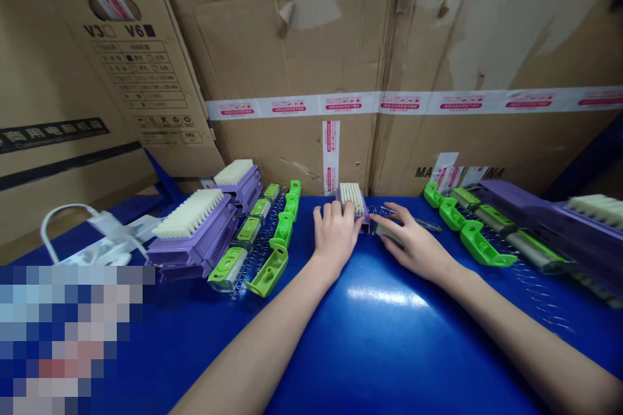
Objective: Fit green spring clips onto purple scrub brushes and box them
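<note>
In the head view, my left hand point(335, 230) is closed over a small purple brush block point(353, 198) with pale bristles facing up, standing near the back edge of the blue table. Just right of it, my right hand point(406, 240) has its fingers curled over a clear part point(389, 233) lying beside the purple block. A thin metal spring point(382, 211) shows by the right fingers. Behind that hand a slim dark rod-like piece point(428, 225) lies on the table. My fingers partly hide the block and the clear part.
Left stand purple brush blocks point(195, 233), clear parts with green tops point(248, 230), springs point(263, 227) and green clips point(267, 270). More green clips point(479, 243) and purple pieces point(530, 207) lie right. A white power strip point(109, 240) sits far left. Cardboard point(292, 155) walls the back.
</note>
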`<state>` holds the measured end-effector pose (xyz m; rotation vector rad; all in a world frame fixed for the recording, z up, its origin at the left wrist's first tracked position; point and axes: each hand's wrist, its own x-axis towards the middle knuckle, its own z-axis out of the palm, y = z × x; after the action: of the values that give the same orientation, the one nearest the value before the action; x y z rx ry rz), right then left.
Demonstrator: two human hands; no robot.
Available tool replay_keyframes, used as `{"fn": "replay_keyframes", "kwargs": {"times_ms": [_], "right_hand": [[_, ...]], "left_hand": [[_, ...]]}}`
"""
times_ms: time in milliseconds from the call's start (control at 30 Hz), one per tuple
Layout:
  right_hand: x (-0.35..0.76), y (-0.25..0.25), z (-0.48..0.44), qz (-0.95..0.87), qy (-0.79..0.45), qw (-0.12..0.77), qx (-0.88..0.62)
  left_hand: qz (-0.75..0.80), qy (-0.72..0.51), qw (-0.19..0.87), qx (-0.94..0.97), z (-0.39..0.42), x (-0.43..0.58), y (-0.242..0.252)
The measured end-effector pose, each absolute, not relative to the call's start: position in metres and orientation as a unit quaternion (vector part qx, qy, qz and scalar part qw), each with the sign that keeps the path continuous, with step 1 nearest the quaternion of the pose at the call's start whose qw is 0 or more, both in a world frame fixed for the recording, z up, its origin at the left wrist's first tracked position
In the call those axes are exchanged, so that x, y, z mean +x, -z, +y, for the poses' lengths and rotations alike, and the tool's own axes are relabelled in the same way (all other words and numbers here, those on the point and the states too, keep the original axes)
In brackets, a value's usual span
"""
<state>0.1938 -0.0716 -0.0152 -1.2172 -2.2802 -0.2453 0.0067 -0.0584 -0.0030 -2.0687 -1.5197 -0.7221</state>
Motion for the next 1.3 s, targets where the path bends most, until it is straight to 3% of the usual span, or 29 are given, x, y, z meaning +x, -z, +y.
{"fn": "replay_keyframes", "kwargs": {"times_ms": [367, 667, 933, 1300], "right_hand": [[0.203, 0.013, -0.067, -0.798, 0.070, 0.290, -0.523], [0.202, 0.018, -0.063, -0.796, 0.091, 0.336, -0.495], [0.187, 0.016, -0.070, -0.686, -0.074, 0.503, -0.520], [0.189, 0.016, -0.069, -0.766, 0.057, 0.425, -0.478]], "left_hand": [[-0.596, 0.233, 0.247, -0.728, -0.045, 0.004, 0.005], [-0.577, 0.270, 0.232, -0.735, -0.049, 0.002, 0.005], [-0.513, 0.328, 0.232, -0.759, -0.056, 0.007, 0.006], [-0.491, 0.332, 0.235, -0.770, -0.056, 0.008, 0.007]]}}
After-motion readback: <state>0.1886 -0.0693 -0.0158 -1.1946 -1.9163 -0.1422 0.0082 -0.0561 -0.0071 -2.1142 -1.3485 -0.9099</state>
